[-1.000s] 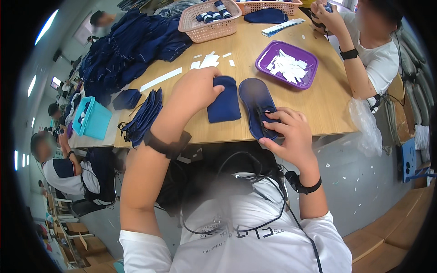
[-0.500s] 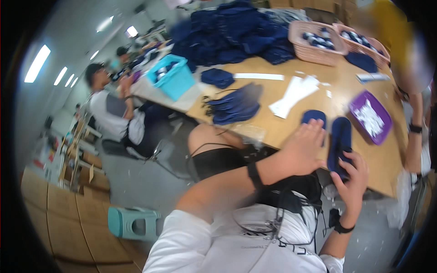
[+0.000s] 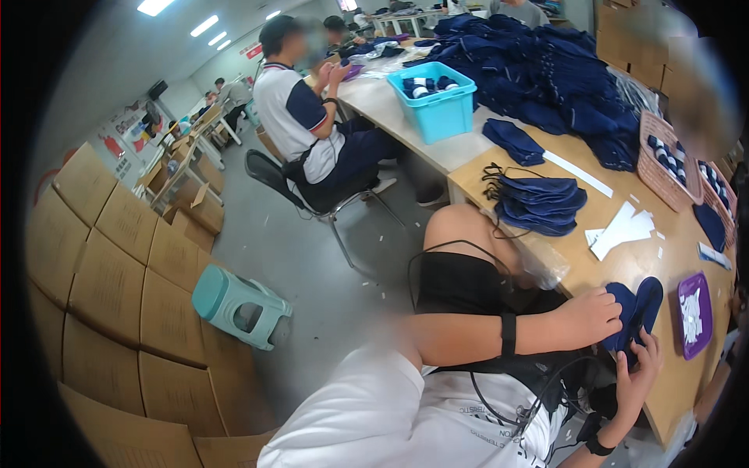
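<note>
A navy fabric eye mask (image 3: 648, 299), showing two rounded lobes, lies at the table edge in front of me. My left hand (image 3: 590, 318) is closed, its curled fingers pinching the left lobe's edge. Around the lower end of the right lobe, my right hand (image 3: 641, 362) has bent fingers and thumb; part of the fabric is hidden beneath it. Whether the lobes are one piece or two, I cannot tell. Farther left sits a stack of navy masks (image 3: 540, 204) with dark cords. White paper strips (image 3: 624, 231) lie beyond my hands.
A purple tray (image 3: 708, 318) of small white pieces stands to the right. Pink baskets (image 3: 663, 181), a heaped navy cloth pile (image 3: 546, 78) and a turquoise bin (image 3: 438, 117) are farther back. A person (image 3: 300, 117) sits at left. Cartons (image 3: 117, 288) and a green stool (image 3: 242, 306) stand on the floor.
The view has swung left, so the table appears farther right. My left hand has gone from lying flat over the fabric to pinching its edge. The two navy shapes are now together.
</note>
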The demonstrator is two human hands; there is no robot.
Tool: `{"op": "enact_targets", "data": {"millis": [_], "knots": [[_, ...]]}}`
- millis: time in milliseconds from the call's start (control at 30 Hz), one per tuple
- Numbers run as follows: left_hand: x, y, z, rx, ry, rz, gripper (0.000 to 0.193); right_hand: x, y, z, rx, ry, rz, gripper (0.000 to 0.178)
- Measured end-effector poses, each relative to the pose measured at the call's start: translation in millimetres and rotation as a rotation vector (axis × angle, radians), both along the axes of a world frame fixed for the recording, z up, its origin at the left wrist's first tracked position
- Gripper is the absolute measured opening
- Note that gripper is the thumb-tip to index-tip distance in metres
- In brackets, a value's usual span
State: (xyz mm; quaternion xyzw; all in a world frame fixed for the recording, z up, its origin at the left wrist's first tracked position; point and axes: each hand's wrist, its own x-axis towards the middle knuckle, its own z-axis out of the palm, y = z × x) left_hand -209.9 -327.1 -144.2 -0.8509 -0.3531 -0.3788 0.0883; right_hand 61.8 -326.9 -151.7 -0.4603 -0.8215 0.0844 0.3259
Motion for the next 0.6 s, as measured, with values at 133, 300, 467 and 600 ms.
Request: {"op": "enact_targets", "data": {"millis": [133,300,467,600], "knots": [[-18,3,14,-0.225,-0.11,-0.023,0.012,-23,-6,11,-0.033,0.041,0.009,0.028],[-32,41,52,-0.418,-0.361,0.206,0.018,-19,-1,10,0.015,0.108,-0.003,0.034],[-39,50,99,-0.07,-0.46,0.39,0.022,-70,3,36,-0.078,-0.016,0.012,0.043],[18,53,49,-0.356,-0.189,0.194,0.036,-65,3,29,-0.086,-0.019,0.0,0.044]]}}
